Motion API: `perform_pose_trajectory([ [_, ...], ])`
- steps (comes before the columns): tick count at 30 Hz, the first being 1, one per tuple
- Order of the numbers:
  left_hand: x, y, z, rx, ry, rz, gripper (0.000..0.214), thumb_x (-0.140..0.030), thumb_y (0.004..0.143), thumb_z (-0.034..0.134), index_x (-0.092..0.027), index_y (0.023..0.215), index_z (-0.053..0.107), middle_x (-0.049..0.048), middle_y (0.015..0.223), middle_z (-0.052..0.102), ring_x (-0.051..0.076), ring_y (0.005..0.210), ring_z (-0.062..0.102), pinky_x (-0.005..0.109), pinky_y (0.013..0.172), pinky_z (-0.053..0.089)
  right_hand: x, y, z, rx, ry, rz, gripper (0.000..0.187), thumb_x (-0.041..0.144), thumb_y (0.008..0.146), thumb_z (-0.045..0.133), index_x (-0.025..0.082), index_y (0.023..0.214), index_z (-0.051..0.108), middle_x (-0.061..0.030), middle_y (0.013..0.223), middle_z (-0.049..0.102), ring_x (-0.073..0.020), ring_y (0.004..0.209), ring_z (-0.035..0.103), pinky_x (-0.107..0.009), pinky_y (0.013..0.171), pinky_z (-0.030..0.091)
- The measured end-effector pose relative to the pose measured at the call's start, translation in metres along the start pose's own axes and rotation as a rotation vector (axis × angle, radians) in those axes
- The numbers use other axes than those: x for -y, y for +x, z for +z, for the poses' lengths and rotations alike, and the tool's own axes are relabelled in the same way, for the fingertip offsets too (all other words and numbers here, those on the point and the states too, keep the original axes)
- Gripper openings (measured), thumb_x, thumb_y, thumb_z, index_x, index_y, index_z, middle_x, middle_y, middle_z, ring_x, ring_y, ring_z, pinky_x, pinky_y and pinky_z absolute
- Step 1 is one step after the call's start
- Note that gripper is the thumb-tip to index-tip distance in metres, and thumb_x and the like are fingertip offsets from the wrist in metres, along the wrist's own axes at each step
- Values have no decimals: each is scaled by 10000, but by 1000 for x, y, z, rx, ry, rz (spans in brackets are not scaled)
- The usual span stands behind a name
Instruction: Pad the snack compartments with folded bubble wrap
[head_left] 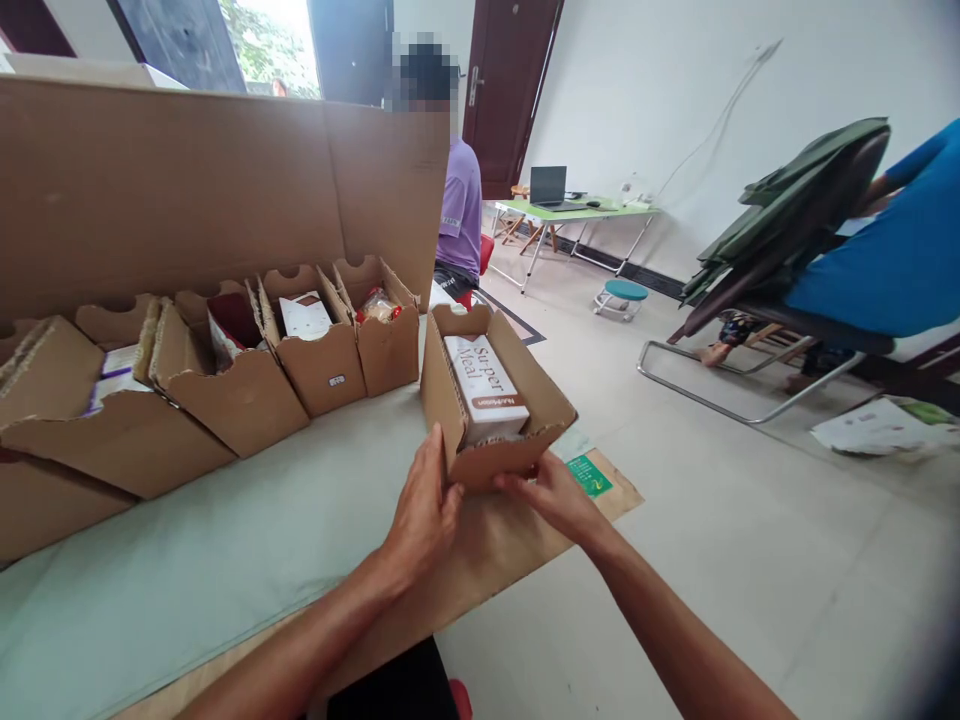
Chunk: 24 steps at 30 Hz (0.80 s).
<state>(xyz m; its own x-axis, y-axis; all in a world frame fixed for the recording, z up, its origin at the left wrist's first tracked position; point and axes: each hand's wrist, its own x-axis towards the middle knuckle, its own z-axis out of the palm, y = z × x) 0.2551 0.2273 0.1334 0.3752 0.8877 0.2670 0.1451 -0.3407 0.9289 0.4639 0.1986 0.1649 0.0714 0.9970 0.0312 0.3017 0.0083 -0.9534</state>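
We seem to be in a makeshift packing room, open cardboard boxes (315, 345) lined along the bench (225, 540), folding table (577, 210) with laptop (547, 186), bare tiled floor (750, 520)

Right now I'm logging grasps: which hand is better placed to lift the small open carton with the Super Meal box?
Probably the left hand: its fingers wrap the carton's near left corner, while the right hand only touches the bottom front edge.

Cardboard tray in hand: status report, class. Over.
Left hand and right hand grip cardboard tray. Super Meal box inside. Nothing in the way.
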Motion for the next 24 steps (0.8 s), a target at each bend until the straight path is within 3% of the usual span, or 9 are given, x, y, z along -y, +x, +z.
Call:
perform_pose_trajectory([
  [5,14,91,8,-94,59,9,839,-92,825,533,-177,1618,275,151,1634,386,295,1518,355,483,1255,301,-10,87,-25,-61,-33,-116,532,352,692,794,180,1177,657,-88,1209,739,-299,1126,656,-453,979,540],
  [8,22,125,4,-126,77,22,826,-89,821,520,-167,1609,289,141,1646,373,286,1514,366,466,1269,279,-9,143,-28,-45,-34,-135,527,275,655,784,176,1160,667,-82,1149,754,-285,1093,661,-453,980,543],
  [11,36,115,-4,-98,118,8,839,-105,790,560,-158,1592,320,165,1615,418,320,1475,423,519,1243,321,-5,192,-20,-64,-34,-127,498,176,640,729,173,1135,670,-77,1092,759,-265,1042,670,-442,948,561],
  [16,57,58,-15,6,254,10,719,-148,806,577,-163,1512,441,170,1469,577,305,1384,522,540,1192,395,-5,238,-9,-142,-39,-110,435,119,633,659,185,1063,684,-61,1029,752,-220,930,692,-412,874,585],
  [21,58,49,-16,-43,229,2,605,-139,821,556,-173,1424,529,144,1320,660,265,1253,611,480,1111,492,5,216,-14,-422,-112,-134,298,281,755,626,170,1026,681,-87,971,724,-242,909,680,-438,877,567],
  [22,58,51,-16,-51,227,12,600,-129,816,555,-180,1413,538,136,1301,668,259,1237,618,471,1104,498,15,207,-10,-439,-136,-175,300,304,785,604,172,1043,682,-78,946,722,-233,879,679,-420,864,567],
  [24,58,54,-14,-73,229,32,599,-112,795,562,-190,1389,557,123,1280,678,254,1229,620,466,1111,493,43,189,6,-351,-229,-310,352,319,831,579,183,1141,678,-44,892,725,-203,783,676,-366,805,566],
])
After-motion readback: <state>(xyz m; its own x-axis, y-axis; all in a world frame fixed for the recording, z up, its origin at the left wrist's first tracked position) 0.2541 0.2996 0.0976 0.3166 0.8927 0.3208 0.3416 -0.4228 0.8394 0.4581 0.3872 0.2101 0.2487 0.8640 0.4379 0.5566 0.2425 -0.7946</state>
